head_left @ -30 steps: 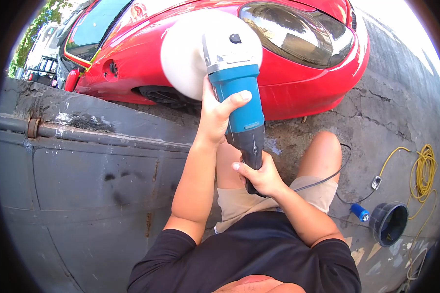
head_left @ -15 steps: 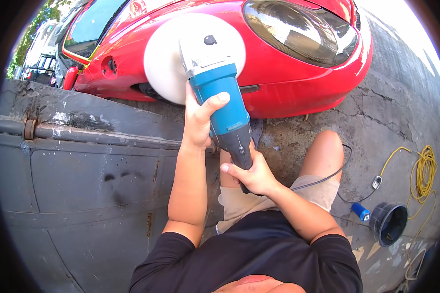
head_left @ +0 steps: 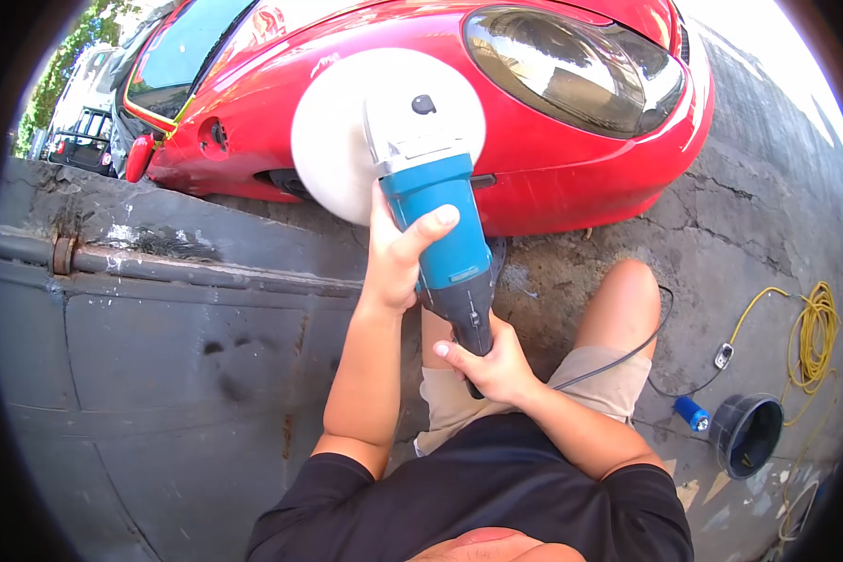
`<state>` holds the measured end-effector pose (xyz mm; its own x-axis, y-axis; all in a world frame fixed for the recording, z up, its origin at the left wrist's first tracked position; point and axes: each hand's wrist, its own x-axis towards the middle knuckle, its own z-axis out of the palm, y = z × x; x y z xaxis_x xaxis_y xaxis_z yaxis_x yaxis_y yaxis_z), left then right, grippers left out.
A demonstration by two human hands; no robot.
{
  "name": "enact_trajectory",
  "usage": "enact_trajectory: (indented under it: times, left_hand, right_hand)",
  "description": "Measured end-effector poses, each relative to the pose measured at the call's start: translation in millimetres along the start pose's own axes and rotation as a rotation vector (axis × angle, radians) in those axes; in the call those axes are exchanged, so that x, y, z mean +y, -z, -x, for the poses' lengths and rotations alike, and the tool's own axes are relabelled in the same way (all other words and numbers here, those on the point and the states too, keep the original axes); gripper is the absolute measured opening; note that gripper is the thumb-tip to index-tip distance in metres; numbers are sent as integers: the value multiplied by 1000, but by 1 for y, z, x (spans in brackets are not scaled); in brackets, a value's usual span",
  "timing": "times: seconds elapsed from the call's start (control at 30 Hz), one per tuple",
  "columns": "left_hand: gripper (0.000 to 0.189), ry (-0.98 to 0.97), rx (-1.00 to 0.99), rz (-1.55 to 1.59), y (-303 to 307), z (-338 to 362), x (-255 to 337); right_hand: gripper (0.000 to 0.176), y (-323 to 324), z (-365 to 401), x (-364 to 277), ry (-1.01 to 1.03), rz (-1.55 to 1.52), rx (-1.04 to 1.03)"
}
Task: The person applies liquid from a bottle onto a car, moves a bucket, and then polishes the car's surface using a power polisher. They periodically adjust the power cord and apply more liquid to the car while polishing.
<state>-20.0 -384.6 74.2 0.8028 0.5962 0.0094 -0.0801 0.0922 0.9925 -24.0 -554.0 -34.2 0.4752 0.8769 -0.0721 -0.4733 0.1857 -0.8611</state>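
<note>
Right now, in the head view, I have both hands clamped on a blue and black power tool at the centre of the frame. The left hand wraps the blue body with its thumb across the top; the right hand grips the black rear handle. The tool's broad white disc covers part of the red car at upper centre; I can't tell whether they touch. The headlight lies right of the disc, unobstructed.

A dark metal panel fills the left side, blocking the ground there. A black cord loops past the raised right knee. At lower right I see a blue cylinder just beside a dark bucket, with a coiled yellow cord above them.
</note>
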Motion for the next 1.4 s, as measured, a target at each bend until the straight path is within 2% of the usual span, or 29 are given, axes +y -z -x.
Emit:
enact_trajectory:
  times: [0.13, 0.2, 0.27, 0.33, 0.5, 0.67, 0.7, 0.9, 0.97, 1.07, 1.1, 1.3, 1.4]
  left_hand:
    - [73, -14, 6, -51, 7, -31, 18]
    - [67, -45, 19, -90, 4, -56, 35]
    - [61, -46, -92, -137, 2, -83, 58]
    - [57, -11, -104, -130, 1, -104, 71]
    - [59, -25, -127, -137, -7, -117, 70]
    - [61, -10, -91, -129, -12, -83, 46]
    - [65, -11, -123, -137, -15, -73, 44]
    - [74, -24, -42, -90, -23, -25, 7]
    - [75, -49, -24, -77, -25, -15, -6]
    - [78, -14, -41, -69, -24, -2, -26]
    - [79, 8, -52, -50, -30, 4, -28]
    - [90, 78, -89, -37, -50, 30, -73]
    - [91, 141, -74, -69, -47, 36, -71]
  right_hand:
    - [32, -9, -18, -35, -25, -92, -32]
    - [39, -6, -39, -48, -68, -120, -76]
    - [47, -8, -54, -81, -89, -109, -99]
    - [50, -16, -68, -100, -108, -152, -69]
    - [51, -11, -74, -100, -93, -183, -58]
    - [48, 0, -43, -75, -75, -176, -51]
    - [44, 5, -38, -68, -88, -148, -56]
    - [41, 17, 0, -32, -37, -106, -22]
    - [40, 25, 9, -19, -122, -76, -29]
    - [38, 32, 24, 4, -114, -45, 23]
    - [52, 34, 30, 11, -113, -96, 57]
    - [39, 59, 70, 65, -133, -23, 138]
    - [37, 56, 74, 79, -204, 32, 137]
